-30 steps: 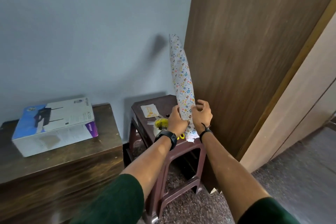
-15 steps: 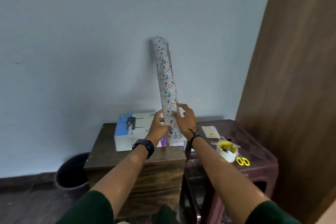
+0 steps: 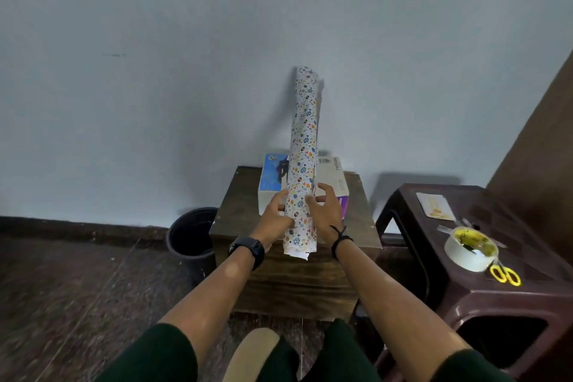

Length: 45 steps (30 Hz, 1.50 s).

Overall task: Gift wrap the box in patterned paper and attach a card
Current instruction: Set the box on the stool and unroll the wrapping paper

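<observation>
A long roll of white patterned paper (image 3: 304,139) stands almost upright over the wooden table (image 3: 356,226). My left hand (image 3: 276,214) grips its lower part from the left and my right hand (image 3: 324,211) holds it from the right, fingers partly spread. Behind the roll a white and blue box (image 3: 269,183) lies flat on the table, its middle hidden by the paper. A small cream card (image 3: 435,205) lies on the brown plastic stool (image 3: 527,298) at the right.
A roll of clear tape (image 3: 471,248) and yellow-handled scissors (image 3: 505,275) lie on the stool near its front. A black bucket (image 3: 190,232) stands on the floor left of the table. A grey wall is close behind; a brown wooden panel (image 3: 548,139) rises at far right.
The roll has been lifted off the stool and carried left, and it now stands over the wooden table in front of the box. Both hands kept hold of it.
</observation>
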Motion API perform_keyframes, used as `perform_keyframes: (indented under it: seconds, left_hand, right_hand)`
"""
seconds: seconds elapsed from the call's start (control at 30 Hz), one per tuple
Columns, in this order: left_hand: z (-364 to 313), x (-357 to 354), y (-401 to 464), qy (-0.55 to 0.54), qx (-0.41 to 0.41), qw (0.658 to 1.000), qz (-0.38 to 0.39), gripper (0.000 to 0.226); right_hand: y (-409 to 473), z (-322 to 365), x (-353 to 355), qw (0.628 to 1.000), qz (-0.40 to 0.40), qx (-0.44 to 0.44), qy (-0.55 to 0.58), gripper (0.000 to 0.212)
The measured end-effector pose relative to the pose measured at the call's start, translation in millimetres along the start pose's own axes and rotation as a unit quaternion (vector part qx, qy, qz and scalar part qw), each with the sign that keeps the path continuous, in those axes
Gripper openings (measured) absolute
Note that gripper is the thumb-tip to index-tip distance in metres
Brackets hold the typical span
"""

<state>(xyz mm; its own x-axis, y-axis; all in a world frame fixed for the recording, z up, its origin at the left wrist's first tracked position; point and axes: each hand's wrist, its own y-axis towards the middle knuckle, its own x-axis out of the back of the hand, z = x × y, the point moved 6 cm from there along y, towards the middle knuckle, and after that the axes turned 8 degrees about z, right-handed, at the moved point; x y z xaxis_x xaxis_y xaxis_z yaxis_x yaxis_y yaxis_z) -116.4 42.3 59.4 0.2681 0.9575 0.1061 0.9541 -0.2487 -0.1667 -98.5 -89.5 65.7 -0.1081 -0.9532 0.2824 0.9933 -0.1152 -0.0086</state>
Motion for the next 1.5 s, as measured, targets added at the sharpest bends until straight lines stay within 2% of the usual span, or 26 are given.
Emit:
perform_keyframes:
  seconds: [0.13,0.27,0.33,0.47,0.6,0.7,0.8,0.9,0.97,1.0,1.07,1.1,1.2,1.27,1.4,1.5]
  left_hand:
    - [32,-11,6,-0.029,0.035,0.999,0.025,0.060]
    - [47,-14,14,-0.032,0.059,0.998,-0.011,0.043]
    - [45,-16,17,-0.027,0.051,0.998,-0.034,0.052]
    - [48,-22,21,-0.012,0.048,0.998,-0.025,0.071]
    - [57,-21,19,-0.098,0.059,0.993,-0.005,0.068]
    - [67,-14,15,-0.194,0.066,0.979,0.006,0.058]
    - [72,-12,6,-0.308,0.067,0.948,0.038,0.039]
    - [73,-9,-1,-0.388,0.081,0.917,0.046,0.040]
    - [77,-3,1,-0.381,0.090,0.920,0.024,0.047]
    - [75,-1,0,-0.369,0.097,0.924,0.011,0.054]
    - [76,3,-1,-0.338,0.108,0.935,-0.018,0.079]
    - [74,3,-2,-0.315,0.108,0.943,-0.026,0.083]
    - [77,9,-1,-0.268,0.106,0.956,-0.062,0.067]
    - [77,10,-1,-0.282,0.104,0.953,-0.044,0.070]
    - [74,17,-7,-0.313,0.091,0.945,-0.007,0.035]
    - [80,27,-13,-0.326,0.096,0.940,-0.021,0.024]
  right_hand:
    - [5,-26,1,0.998,0.017,-0.029,-0.048,0.041]
    - [3,-37,5,0.997,0.036,-0.031,-0.063,0.027]
    - [1,-38,6,0.997,0.027,-0.022,-0.066,0.024]
    - [0,-43,7,0.997,0.012,-0.028,-0.076,0.016]
    - [3,-45,20,0.994,0.004,-0.042,-0.098,0.005]
    - [3,-46,34,0.997,-0.003,-0.045,-0.069,0.014]
    - [0,-43,46,0.998,-0.018,-0.040,-0.051,0.037]
    - [-5,-29,52,0.993,-0.015,0.006,-0.120,0.047]
    - [-8,-21,48,0.973,0.016,0.021,-0.230,0.047]
    - [-8,-20,43,0.951,0.034,0.029,-0.305,0.045]
    - [-11,-17,32,0.888,0.049,0.053,-0.454,0.041]
    - [-11,-14,27,0.859,0.046,0.070,-0.505,0.039]
    - [-9,-6,13,0.807,0.038,0.101,-0.580,0.034]
    - [-7,-3,11,0.816,0.044,0.087,-0.570,0.033]
    - [1,-4,17,0.885,0.072,0.036,-0.458,0.039]
    - [3,-6,20,0.933,0.099,0.007,-0.345,0.043]
